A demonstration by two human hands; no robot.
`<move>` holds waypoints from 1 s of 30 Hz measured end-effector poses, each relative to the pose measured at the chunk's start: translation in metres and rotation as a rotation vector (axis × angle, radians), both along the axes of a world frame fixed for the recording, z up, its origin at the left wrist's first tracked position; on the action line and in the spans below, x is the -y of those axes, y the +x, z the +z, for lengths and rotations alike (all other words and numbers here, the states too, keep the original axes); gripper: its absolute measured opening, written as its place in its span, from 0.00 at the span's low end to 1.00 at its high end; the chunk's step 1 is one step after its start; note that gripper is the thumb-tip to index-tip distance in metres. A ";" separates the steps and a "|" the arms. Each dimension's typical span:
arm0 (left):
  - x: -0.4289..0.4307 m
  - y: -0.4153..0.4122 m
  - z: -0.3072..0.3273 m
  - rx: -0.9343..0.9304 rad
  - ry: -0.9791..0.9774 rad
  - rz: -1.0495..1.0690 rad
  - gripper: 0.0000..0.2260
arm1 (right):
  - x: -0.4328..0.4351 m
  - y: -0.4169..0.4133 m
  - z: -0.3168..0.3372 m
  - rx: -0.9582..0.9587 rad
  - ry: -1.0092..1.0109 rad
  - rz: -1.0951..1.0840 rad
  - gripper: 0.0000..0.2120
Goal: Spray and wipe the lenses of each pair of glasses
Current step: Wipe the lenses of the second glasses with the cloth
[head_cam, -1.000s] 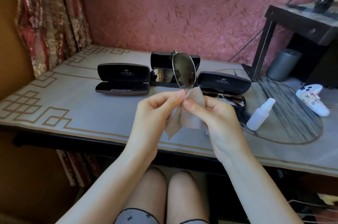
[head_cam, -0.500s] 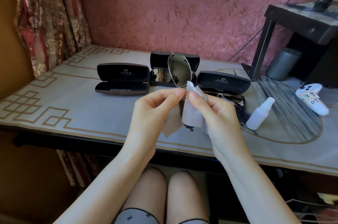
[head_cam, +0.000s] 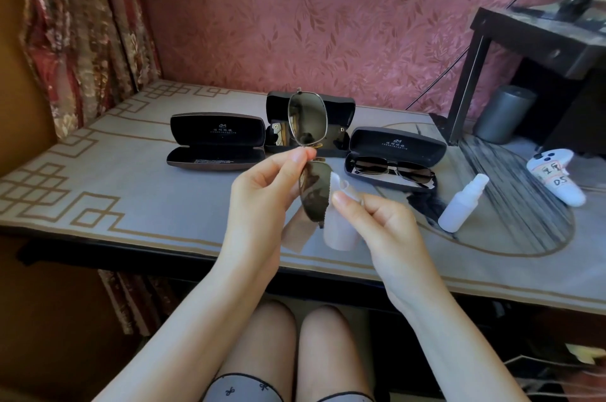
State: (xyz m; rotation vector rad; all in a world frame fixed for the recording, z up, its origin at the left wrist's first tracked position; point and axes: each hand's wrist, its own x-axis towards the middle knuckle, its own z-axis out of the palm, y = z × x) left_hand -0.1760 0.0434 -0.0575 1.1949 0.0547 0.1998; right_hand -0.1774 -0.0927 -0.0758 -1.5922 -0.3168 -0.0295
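Since the earlier frame, the cleaning cloth (head_cam: 339, 231) is being drawn off the lower lens (head_cam: 314, 195) and the right hand (head_cam: 383, 224) is being carried rightward, so both dark lenses are being left bare. The sunglasses (head_cam: 306, 121) are being held on end above the counter (head_cam: 131, 191), pinched at the bridge by the left hand (head_cam: 259, 201), probably so that fingertips are being kept off the glass. The cloth is being pinched in the right hand just beside the lower lens, likely for another pass. The spray bottle (head_cam: 462, 204) is being left standing at the right, near an open case (head_cam: 396, 147) in which a second pair (head_cam: 393, 168) is lying.
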 end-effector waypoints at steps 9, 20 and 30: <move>0.002 -0.006 0.002 -0.040 0.008 -0.024 0.08 | 0.001 0.005 0.000 -0.127 -0.003 0.097 0.07; 0.003 -0.009 0.005 -0.038 -0.023 -0.093 0.10 | -0.011 0.013 0.016 -0.161 0.222 0.051 0.19; -0.004 0.000 0.004 -0.014 0.004 -0.038 0.07 | 0.004 0.003 0.000 -0.170 0.021 0.099 0.10</move>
